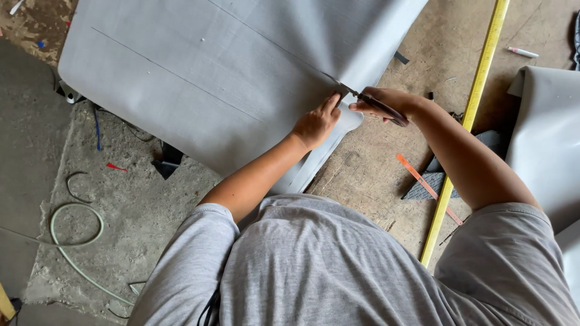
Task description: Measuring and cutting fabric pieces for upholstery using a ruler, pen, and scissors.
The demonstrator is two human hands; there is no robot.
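Grey sheet (205,78) lies under left hand (315,124), scissors (371,104) in right hand (389,102).

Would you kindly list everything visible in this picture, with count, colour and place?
Sheet: one, grey, spread on the floor ahead.
Scissors: one pair, dark, at the sheet's edge.
Measuring tape: one, yellow, stretched along the right.
Strip: one, orange, beside the tape.
Second sheet: one, grey, far right.
Marker: one, white, upper right.
Hose: one, pale green, lower left.
Left hand: pressing the sheet.
Right hand: gripping the scissors.
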